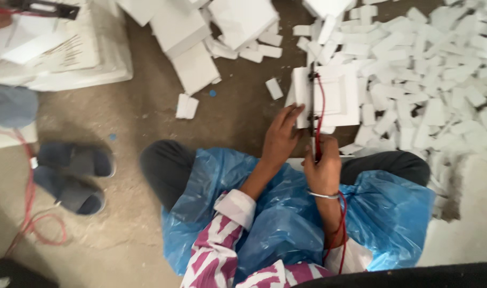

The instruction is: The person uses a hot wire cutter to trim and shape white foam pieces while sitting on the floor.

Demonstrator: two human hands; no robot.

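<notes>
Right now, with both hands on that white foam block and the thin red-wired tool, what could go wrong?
1. The left hand steadies the white foam block right beside the thin tool that the right hand holds; fingers could stray into its path.
2. The red wire runs along the right wrist and over the blue plastic sheet; it may snag.
3. Loose foam scraps crowd the block and could shift it.

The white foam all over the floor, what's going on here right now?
A person sits on the floor with a blue plastic sheet over their lap. Their left hand steadies a white foam block, while the right hand grips a thin cutting tool with a red cord running along it. Small cut foam pieces are heaped to the right, and dark slippers lie to the left.
</notes>
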